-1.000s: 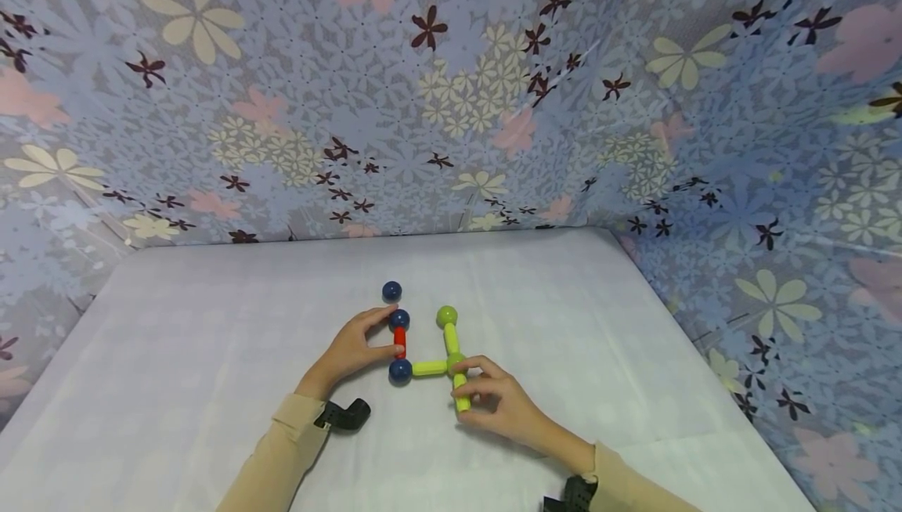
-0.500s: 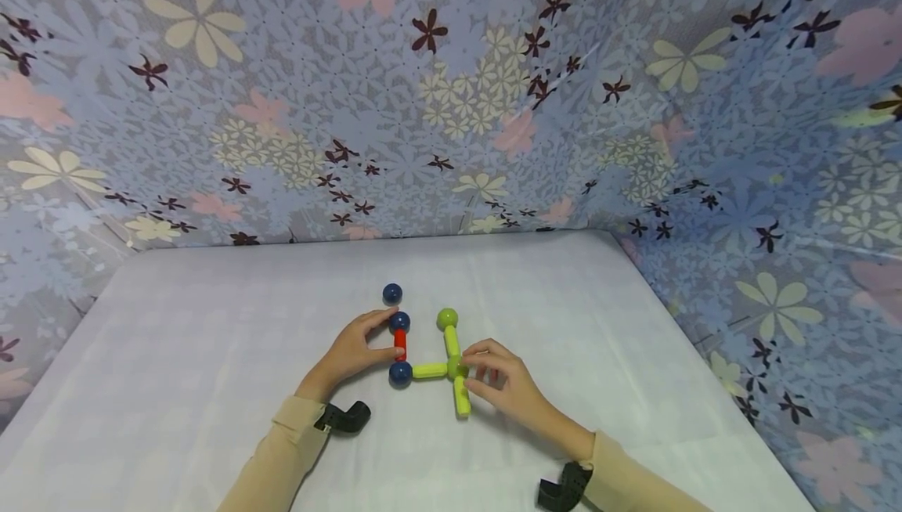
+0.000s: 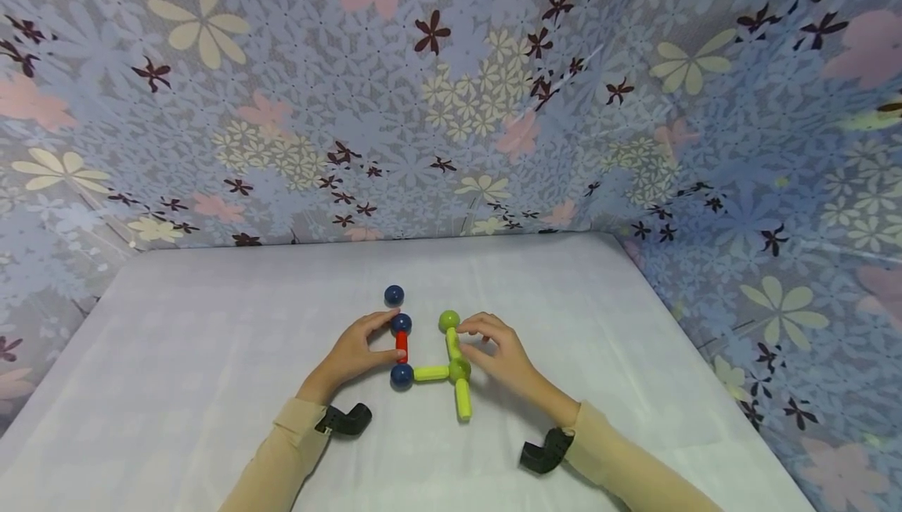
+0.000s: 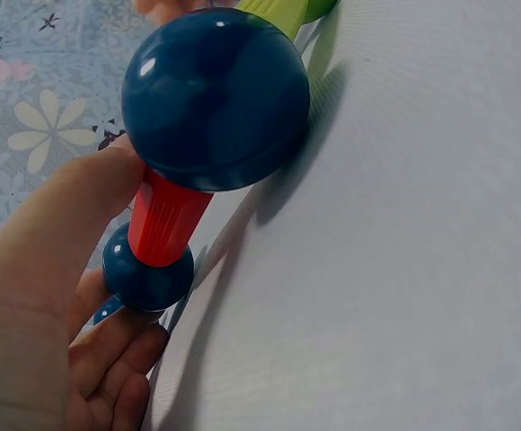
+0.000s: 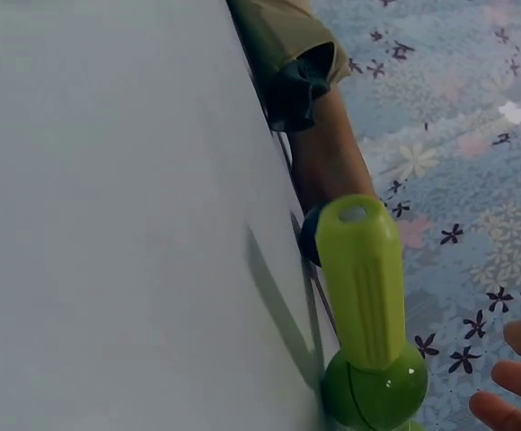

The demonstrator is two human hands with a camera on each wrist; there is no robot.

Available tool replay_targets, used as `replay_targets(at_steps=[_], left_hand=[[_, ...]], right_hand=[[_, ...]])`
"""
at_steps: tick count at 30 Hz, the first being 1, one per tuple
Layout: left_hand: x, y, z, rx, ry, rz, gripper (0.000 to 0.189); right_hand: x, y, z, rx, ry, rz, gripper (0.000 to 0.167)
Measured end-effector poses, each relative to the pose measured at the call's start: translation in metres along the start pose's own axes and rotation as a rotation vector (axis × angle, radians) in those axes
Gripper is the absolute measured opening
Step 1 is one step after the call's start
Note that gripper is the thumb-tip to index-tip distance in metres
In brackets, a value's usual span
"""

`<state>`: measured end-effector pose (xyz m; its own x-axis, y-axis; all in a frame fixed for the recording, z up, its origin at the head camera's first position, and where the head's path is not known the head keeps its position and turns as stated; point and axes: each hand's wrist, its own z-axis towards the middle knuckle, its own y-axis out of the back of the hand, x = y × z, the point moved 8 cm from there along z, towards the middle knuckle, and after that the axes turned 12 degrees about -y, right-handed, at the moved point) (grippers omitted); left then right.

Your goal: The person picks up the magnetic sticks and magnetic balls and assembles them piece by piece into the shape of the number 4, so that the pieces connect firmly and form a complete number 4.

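Observation:
My left hand [image 3: 355, 351] holds the red rod [image 3: 402, 346] of a ball-and-rod building toy, its thumb on the rod and its fingers at the far blue ball [image 3: 401, 324]. A near blue ball [image 4: 216, 99] caps the rod's other end. From that ball a lime rod [image 3: 431, 373] runs right to a green middle ball [image 3: 460, 370]. Another lime rod [image 3: 463, 400] points from there toward me, its end bare in the right wrist view. My right hand [image 3: 502, 349] has its fingertips beside the far lime rod [image 3: 452, 342], below the far green ball [image 3: 449, 321], fingers loosely bent.
A loose blue ball [image 3: 394, 295] lies just beyond the joined pieces. The white-covered table [image 3: 232, 316] ends at a flowered cloth [image 3: 395, 105] at the back and right. Black wrist mounts [image 3: 345, 420] stick out from both sleeves.
My right hand has let go of the near lime rod and moved away from me, past the middle ball to the far lime rod. The left hand keeps its hold.

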<state>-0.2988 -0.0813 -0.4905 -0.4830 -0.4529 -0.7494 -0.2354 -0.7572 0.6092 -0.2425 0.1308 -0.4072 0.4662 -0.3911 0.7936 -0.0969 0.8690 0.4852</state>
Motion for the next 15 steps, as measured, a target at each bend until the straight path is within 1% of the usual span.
replay_targets(at_steps=[3, 10, 15], left_hand=[[0.000, 0.001, 0.000, -0.006, -0.001, 0.005, 0.077], [0.000, 0.002, 0.001, -0.017, -0.013, 0.011, 0.075], [0.000, 0.001, 0.001, -0.011, -0.006, 0.010, 0.074]], right_hand=[[-0.006, -0.004, 0.012, 0.009, -0.032, -0.015, 0.020], [-0.044, -0.021, 0.043, 0.058, -0.086, -0.022, 0.024], [-0.053, -0.028, 0.063, 0.116, -0.105, -0.020, 0.025]])
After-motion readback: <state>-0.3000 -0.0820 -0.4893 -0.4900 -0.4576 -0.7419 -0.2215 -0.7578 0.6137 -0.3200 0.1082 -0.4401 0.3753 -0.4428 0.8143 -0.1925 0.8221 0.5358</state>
